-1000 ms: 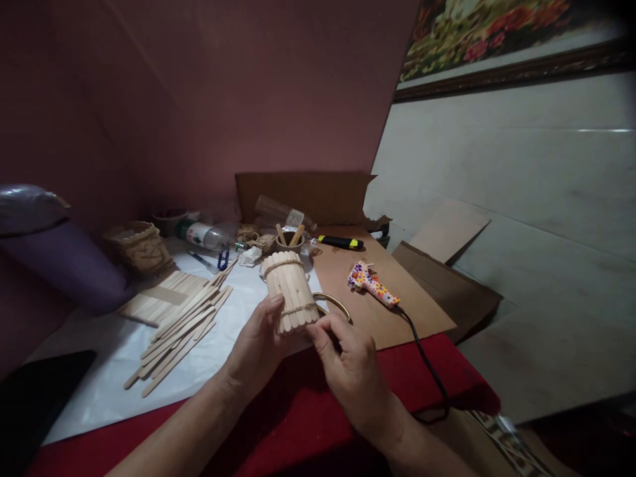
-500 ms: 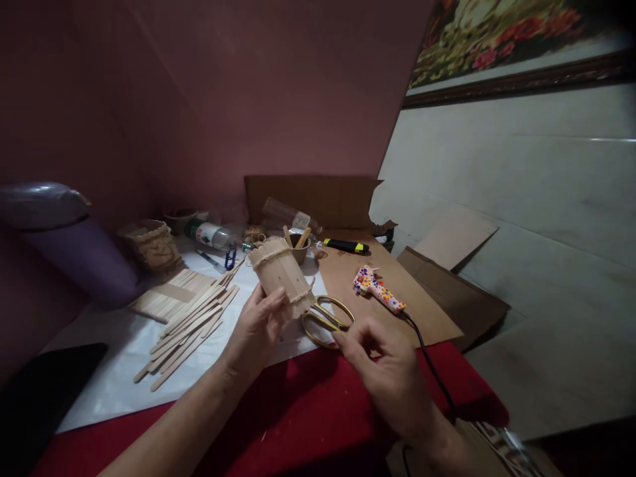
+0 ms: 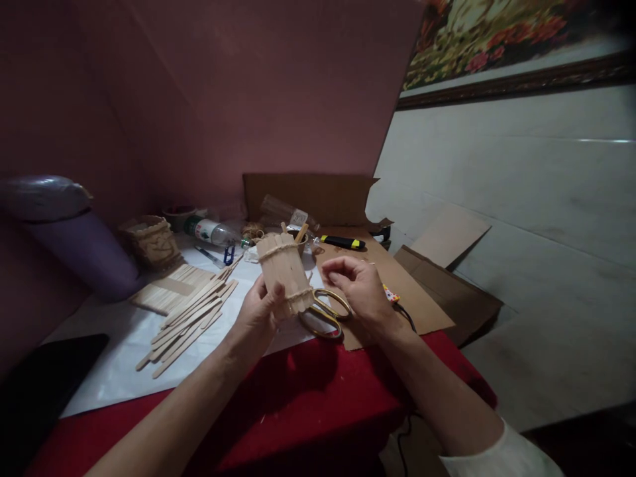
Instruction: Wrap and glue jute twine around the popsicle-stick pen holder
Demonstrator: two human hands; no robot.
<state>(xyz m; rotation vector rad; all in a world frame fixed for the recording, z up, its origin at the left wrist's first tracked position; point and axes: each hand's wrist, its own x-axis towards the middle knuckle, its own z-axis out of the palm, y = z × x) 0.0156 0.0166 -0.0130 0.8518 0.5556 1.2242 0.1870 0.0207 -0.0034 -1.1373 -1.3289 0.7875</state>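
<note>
A small cylinder of wooden sticks point(image 3: 285, 270), with twine round both ends, is tilted in my left hand point(image 3: 261, 310), whose fingers wrap its lower left side. To its right my right hand point(image 3: 358, 285) hovers over the cardboard with fingertips pinched together; whether anything is between them is too small to tell. Gold-handled scissors point(image 3: 325, 313) lie between the hands, below the cylinder. The patterned glue gun point(image 3: 391, 294) is mostly hidden behind my right hand.
Loose wooden sticks point(image 3: 191, 324) lie on white paper at left, beside a stick panel point(image 3: 173, 289). Behind are a decorated pot point(image 3: 152, 242), a plastic bottle point(image 3: 211, 232) and a black-yellow cutter point(image 3: 342, 242). A purple roll point(image 3: 82, 245) leans far left.
My right hand has moved up and away from the table's front edge, now covering most of the glue gun. The cylinder in my left hand has turned slightly more upright.
</note>
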